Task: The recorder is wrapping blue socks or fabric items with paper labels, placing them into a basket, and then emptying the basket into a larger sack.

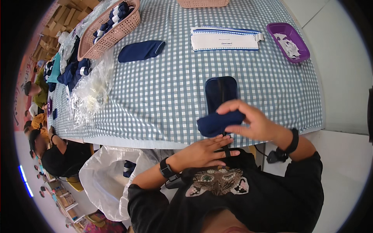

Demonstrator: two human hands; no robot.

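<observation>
My right hand (252, 119) grips a folded navy cloth piece (217, 123) between thumb and fingers, near the table's front edge. It overlaps the near end of a flat navy pouch (221, 87) with rounded corners and a dark line down its middle. Just below the cloth, my left hand (210, 150) lies with its fingers stretched out. A narrow dark strap (226, 149) passes by those fingers; where it attaches is hidden. Farther off to the left rests another navy cloth pouch (142, 51).
White printed strips (225, 40) are stacked at the back. A purple tray (302, 56) of white tags stands right, a pink basket (105, 48) of navy rolls far left. Clear plastic bags (91, 93) lie below it. A plastic sack (105, 182) hangs left; other people sit beyond.
</observation>
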